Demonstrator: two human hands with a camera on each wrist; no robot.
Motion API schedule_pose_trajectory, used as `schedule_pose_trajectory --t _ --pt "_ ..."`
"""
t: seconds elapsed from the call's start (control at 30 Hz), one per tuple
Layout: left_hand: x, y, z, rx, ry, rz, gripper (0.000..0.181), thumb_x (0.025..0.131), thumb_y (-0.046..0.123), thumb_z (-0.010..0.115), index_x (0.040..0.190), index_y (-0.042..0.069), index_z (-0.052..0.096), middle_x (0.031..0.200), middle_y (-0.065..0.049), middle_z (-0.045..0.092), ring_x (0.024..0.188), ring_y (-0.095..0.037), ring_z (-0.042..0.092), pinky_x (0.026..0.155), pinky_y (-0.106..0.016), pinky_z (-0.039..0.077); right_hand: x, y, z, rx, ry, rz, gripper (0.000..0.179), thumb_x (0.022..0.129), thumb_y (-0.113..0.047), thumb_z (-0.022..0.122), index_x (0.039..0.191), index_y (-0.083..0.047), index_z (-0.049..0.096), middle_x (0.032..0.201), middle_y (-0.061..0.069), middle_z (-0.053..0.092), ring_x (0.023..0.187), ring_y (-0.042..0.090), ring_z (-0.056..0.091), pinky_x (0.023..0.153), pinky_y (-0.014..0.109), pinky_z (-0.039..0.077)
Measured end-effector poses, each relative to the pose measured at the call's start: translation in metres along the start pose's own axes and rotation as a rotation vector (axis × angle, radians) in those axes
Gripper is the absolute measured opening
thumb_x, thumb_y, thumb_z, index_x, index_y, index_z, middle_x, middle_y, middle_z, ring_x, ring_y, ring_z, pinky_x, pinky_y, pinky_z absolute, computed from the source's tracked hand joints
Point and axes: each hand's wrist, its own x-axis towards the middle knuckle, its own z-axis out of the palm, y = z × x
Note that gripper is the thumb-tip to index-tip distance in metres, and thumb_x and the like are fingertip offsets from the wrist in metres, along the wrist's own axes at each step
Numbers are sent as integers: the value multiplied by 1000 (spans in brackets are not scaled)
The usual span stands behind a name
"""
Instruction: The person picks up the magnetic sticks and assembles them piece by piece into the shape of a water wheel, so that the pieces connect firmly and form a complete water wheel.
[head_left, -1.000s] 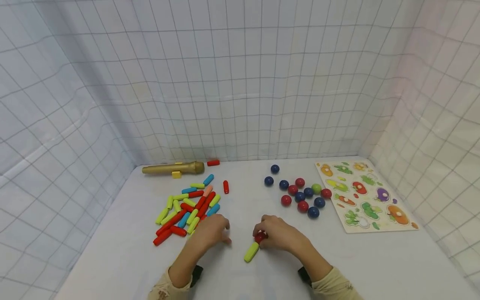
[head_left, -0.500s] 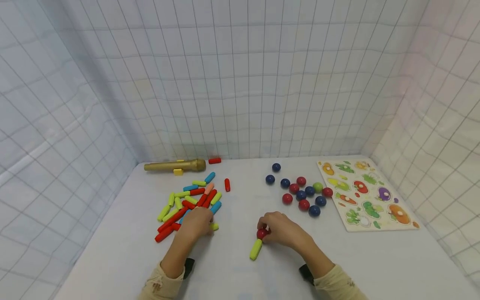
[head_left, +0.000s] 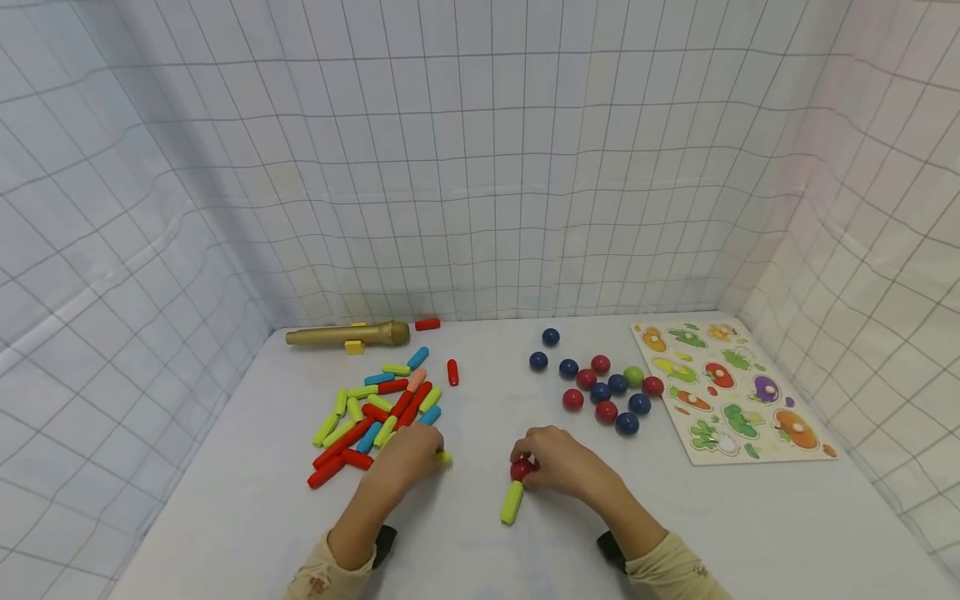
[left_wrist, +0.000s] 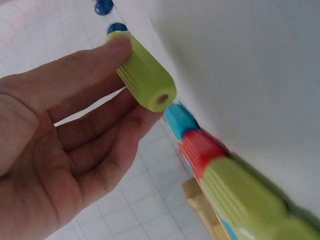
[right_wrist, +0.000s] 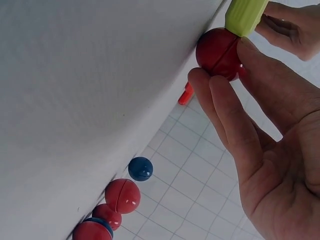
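Note:
My left hand [head_left: 408,457] pinches a lime-green ridged stick [left_wrist: 147,75] between thumb and fingers, at the right edge of the stick pile. The end facing the left wrist camera has a small hole. In front of me on the table, my right hand [head_left: 561,463] holds a glossy red ball [right_wrist: 220,52] between thumb and fingertips. Another lime-green stick [head_left: 512,502] lies end-on against that ball, pointing toward me. The pile beside my left hand mixes red, lime-green and blue sticks, among them a long red stick [head_left: 342,442].
Blue and red balls, such as a blue ball [head_left: 627,423], cluster beyond my right hand with one green ball [head_left: 633,377]. A vegetable puzzle board [head_left: 701,452] lies at right. A gold microphone [head_left: 348,335] lies at the back left. Gridded white cloth [head_left: 510,192] walls the table.
My left hand went left into the stick pile, took a lime-green stick and has drawn it slightly back right. My right hand keeps its hold on the red ball; the stick against it turned slightly.

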Motion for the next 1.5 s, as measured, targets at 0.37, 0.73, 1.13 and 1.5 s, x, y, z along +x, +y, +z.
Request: schedule_pose_trajectory --t 0.37,0.73,1.13,1.5 --pt "-1 29 26 29 -32 216 18 81 18 79 95 8 78 76 3 68 66 -9 50 67 -21 51 1 -2 3 2 11 -17 26 79 -12 80 104 -12 73 91 -2 69 83 9 60 75 22 53" --pt "-4 46 31 99 -7 269 14 82 19 78 92 8 78 75 2 69 62 -7 49 67 -19 53 0 -9 6 -2 9 -69 24 79 -8 79 102 -10 73 92 -1 70 82 8 61 74 20 53" --pt "-23 21 14 49 8 73 27 80 28 80 101 12 73 88 -1 69 77 -14 59 69 -30 55 3 17 7 229 -57 -36 23 81 -12 78 103 -14 72 94 -5 71 83 6 65 74 20 55" --pt "-65 -45 -2 -30 48 -267 39 71 21 87 92 4 60 69 -4 53 64 -18 50 55 -29 46 8 37 -3 385 -72 38 26 79 -9 79 103 -16 72 99 -2 71 89 12 67 77 28 57"
